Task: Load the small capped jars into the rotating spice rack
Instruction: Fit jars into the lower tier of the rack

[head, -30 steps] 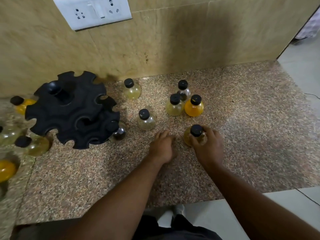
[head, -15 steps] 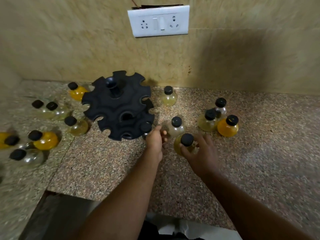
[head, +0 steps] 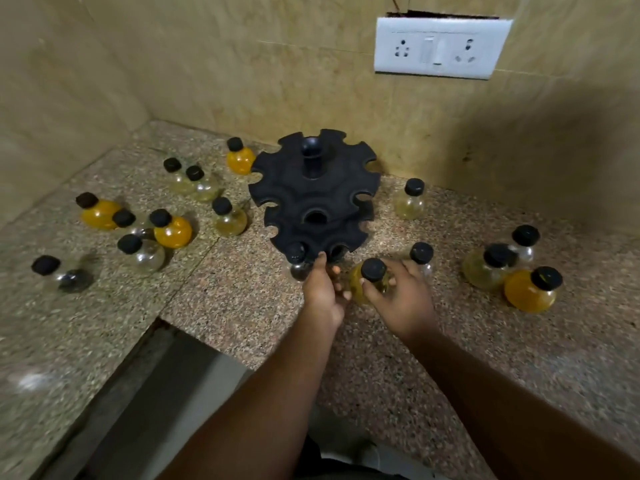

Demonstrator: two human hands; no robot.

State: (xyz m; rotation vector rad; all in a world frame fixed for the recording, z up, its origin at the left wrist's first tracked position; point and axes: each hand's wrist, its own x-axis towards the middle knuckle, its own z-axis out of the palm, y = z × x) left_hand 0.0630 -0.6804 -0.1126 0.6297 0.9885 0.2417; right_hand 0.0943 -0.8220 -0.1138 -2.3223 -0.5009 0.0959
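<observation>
Right then, the yellowish capped jar [head: 367, 284] sat just in front of the spice rack [head: 311, 199]. The right hand [head: 403, 301] had its grip clamped round the belly, so the bottom was hidden; lifted or on the desk [head: 242, 299], couldn't tell. The left hand [head: 323, 294] had its forefinger straight on the rack's near rim, other fingers loose, holding nothing. A clear jar [head: 297, 259] hung in a front slot. Another jar [head: 421, 253] peeked from behind the right hand. Speckled granite desk, beige wall w/ socket plate [head: 440, 46]. Vs 0.5 s earlier, the held jar was nearer the rack.
</observation>
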